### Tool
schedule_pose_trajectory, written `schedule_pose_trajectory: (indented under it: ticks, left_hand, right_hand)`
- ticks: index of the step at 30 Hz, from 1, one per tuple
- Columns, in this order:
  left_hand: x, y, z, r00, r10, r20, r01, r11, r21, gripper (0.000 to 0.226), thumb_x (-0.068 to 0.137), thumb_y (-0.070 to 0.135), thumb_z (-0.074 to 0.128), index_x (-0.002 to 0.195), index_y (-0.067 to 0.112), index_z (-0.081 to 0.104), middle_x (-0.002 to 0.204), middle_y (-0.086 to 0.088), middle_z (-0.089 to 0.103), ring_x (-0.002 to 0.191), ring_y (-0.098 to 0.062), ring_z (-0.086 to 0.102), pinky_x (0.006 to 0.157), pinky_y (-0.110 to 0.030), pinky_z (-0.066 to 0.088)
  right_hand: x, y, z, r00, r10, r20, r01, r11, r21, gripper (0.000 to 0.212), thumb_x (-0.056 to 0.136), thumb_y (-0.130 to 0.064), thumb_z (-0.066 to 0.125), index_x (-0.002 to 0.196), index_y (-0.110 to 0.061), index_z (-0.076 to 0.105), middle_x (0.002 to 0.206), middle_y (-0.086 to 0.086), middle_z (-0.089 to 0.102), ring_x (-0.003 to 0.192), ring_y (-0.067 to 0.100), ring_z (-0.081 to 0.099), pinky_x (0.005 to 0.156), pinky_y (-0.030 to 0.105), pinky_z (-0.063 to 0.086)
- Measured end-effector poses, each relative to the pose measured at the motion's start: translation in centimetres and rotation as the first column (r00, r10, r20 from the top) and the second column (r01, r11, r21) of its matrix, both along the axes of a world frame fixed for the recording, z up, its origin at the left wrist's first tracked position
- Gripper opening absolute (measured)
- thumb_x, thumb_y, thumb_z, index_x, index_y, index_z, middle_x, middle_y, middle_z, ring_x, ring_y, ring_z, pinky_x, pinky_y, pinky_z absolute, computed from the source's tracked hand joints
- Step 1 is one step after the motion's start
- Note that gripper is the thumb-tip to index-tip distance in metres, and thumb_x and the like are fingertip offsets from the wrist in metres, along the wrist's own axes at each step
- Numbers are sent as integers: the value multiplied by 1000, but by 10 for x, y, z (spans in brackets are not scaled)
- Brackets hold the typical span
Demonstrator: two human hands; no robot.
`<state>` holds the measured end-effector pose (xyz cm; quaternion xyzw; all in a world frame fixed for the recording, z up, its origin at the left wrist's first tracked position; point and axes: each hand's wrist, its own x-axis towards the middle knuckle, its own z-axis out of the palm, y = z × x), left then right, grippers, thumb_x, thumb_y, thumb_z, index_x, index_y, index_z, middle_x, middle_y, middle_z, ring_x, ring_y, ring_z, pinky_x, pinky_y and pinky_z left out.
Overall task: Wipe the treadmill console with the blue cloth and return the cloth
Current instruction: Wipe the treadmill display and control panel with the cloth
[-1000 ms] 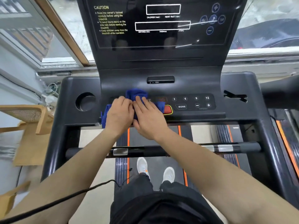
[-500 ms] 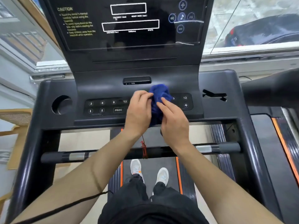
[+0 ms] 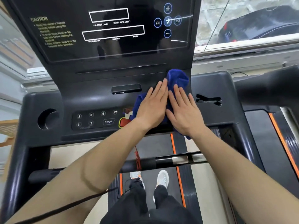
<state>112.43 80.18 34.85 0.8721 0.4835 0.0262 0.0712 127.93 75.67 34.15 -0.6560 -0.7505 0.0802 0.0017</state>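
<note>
The blue cloth (image 3: pixel 178 78) lies bunched on the right half of the black treadmill console (image 3: pixel 90 97), covering the right button panel. My left hand (image 3: pixel 152 107) and my right hand (image 3: pixel 182 110) rest side by side on the cloth, palms down, fingers straight, pressing it flat against the console. A corner of the cloth hangs below my right wrist. The left button panel (image 3: pixel 97 119) and the red stop button (image 3: pixel 124 122) show beside my left hand. The dark display screen (image 3: pixel 113 29) rises above.
A round cup holder (image 3: pixel 47 118) sits at the console's left end, and a slot (image 3: pixel 208 100) at its right. A black handlebar (image 3: pixel 169 160) crosses below my forearms. My feet stand on the belt. A window with a parked car lies to the right.
Both hands have slid the cloth from the console's left and middle over to the right button panel, and the fingers have flattened out on it.
</note>
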Motion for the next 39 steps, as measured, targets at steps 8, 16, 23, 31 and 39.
schedule_pose_trajectory:
  ticks: [8, 16, 23, 31, 39]
  left_hand:
    - [-72, -48, -6, 991, -9, -130, 11, 1000, 18, 63, 104, 38, 20, 157, 5, 24, 167, -13, 13, 154, -27, 13, 123, -44, 11]
    - [-94, -36, 6, 963, 126, -239, -126, 992, 14, 61, 104, 32, 8, 159, 5, 9, 168, -14, -1, 156, -27, -1, 124, -43, 5]
    - [40, -22, 6, 997, -53, -49, 50, 996, -69, 60, 106, 25, 25, 159, 5, 7, 168, -13, -7, 155, -25, -4, 124, -40, 1]
    - [0, -45, -3, 977, -179, -112, 175, 984, -43, 61, 106, 35, 16, 160, 6, 10, 168, -12, -2, 156, -25, 0, 125, -42, 2]
    - [17, 0, 6, 985, -104, -138, 106, 994, 10, 60, 108, 37, 16, 160, 11, 5, 168, -6, -8, 155, -23, -7, 126, -42, -2]
  right_hand:
    - [-70, -52, -6, 996, 26, -91, -22, 999, 44, 68, 100, -46, 25, 157, -8, 23, 166, 14, 11, 154, 29, 7, 125, 45, 9]
    - [-93, -16, -3, 979, 190, -79, -188, 982, 38, 67, 102, -46, 16, 159, -11, 16, 167, 9, 7, 155, 21, 2, 125, 41, 3]
    - [16, -35, -5, 989, -128, -69, 131, 990, 46, 65, 100, -39, 12, 158, -8, 15, 167, 10, 7, 154, 23, 2, 125, 42, 6]
    - [-1, -66, -17, 995, -35, -94, 42, 996, 75, 66, 103, -41, 26, 157, -4, 18, 166, 14, 9, 155, 26, 4, 125, 45, 11]
    - [4, -14, -8, 993, -108, -48, 110, 993, 48, 66, 103, -43, 11, 157, -6, 12, 167, 14, 5, 155, 25, 0, 125, 44, 9]
